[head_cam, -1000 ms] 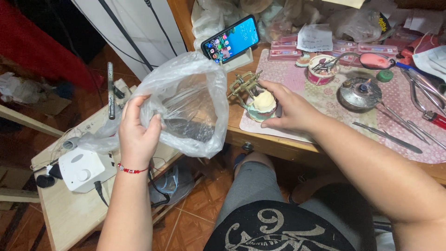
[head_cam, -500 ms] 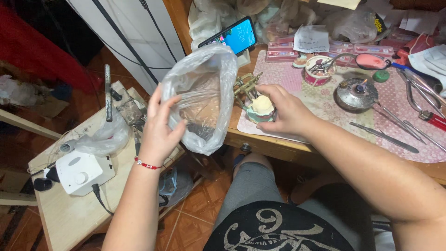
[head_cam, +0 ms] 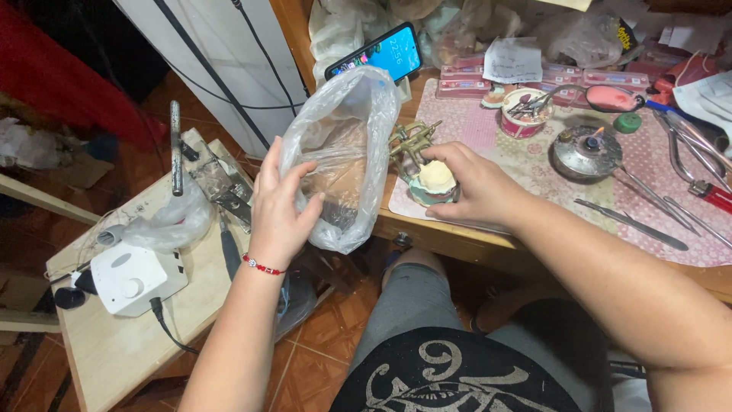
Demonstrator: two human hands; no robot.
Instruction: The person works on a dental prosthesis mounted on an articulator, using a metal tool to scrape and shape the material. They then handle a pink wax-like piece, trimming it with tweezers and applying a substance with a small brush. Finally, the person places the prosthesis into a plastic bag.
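Left hand grips a clear plastic bag, fingers spread over its side and the thumb pinching the film, holding the mouth up and open just off the front-left edge of the tabletop. Left of it, on a low side bench, lie a white control box, a crumpled bit of plastic and a metal bar. A phone leans at the tabletop's back-left corner, behind the bag. Right hand is closed around a pale plaster cast mounted in a brass-coloured hinged frame, resting on a mat near the front edge, just beside the bag. Further right stand a small cup of tools, a round metal burner and long steel instruments, with pliers toward the right edge.

As a judgement, the step in hand looks like bagging the cast: bag held ready, cast gripped but not lifted. The next move would call for lifting the frame clear of the mat and keeping the bag's mouth wide, since the protruding brass parts could snag the film.
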